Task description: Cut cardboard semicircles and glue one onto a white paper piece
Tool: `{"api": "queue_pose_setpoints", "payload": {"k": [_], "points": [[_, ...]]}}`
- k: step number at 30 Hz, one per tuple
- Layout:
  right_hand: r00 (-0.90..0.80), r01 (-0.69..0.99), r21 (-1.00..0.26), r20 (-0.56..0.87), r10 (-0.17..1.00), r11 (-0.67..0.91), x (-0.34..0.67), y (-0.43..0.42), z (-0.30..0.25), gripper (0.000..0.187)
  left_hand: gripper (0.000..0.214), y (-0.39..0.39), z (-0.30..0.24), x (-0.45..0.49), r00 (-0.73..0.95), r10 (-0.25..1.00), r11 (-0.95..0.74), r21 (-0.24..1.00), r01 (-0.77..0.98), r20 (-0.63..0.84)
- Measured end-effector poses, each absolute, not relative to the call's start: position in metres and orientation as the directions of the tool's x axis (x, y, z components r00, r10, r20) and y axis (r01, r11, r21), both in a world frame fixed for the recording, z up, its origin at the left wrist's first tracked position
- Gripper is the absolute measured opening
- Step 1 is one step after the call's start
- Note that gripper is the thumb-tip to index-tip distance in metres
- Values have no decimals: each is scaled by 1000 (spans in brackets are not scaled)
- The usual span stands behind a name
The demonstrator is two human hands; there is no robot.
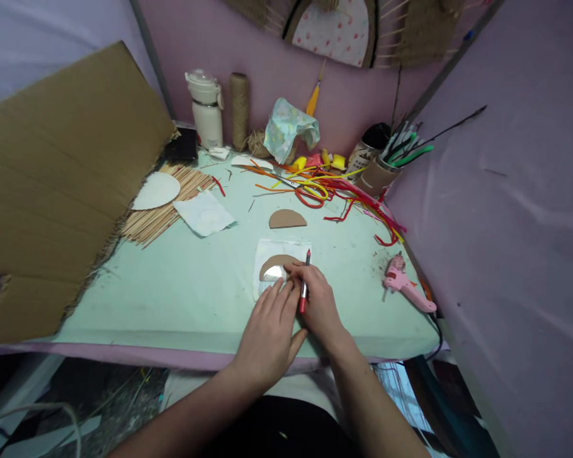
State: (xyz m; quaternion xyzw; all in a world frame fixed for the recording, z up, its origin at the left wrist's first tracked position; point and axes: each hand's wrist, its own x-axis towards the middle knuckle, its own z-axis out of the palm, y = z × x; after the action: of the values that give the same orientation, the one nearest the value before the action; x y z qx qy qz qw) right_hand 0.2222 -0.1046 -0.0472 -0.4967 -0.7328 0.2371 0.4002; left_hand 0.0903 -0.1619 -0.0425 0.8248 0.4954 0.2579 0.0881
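My left hand lies flat with fingers stretched out, pressing on a white sheet of paper on the pale green table. A brown cardboard half-circle rests on that paper, just beyond my fingertips. My right hand is closed around a red pen and its fingertips touch the half-circle's right end. A second brown half-circle lies further back on the table.
A large cardboard sheet leans at the left. Wooden sticks, a white half-disc and a paper piece lie back left. Coloured pipe cleaners, a cup of pens, a bottle, and a pink glue gun stand right.
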Motion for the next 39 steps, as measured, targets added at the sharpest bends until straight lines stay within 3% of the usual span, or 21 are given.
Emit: {"api": "queue_pose_setpoints", "payload": {"k": [13,33,39], "points": [[-177,559,-734,347,921,385,222,-105,-49,20,54,-167,-44,92,321,847,-484,362,797,424],[-221,575,-705,355,909,415,222,-104,-44,25,58,-164,-41,101,251,912,-342,262,903,325],[-151,544,-711,439,886,445,222,-104,-44,21,58,-161,-40,99,277,917,-339,194,920,287]]}}
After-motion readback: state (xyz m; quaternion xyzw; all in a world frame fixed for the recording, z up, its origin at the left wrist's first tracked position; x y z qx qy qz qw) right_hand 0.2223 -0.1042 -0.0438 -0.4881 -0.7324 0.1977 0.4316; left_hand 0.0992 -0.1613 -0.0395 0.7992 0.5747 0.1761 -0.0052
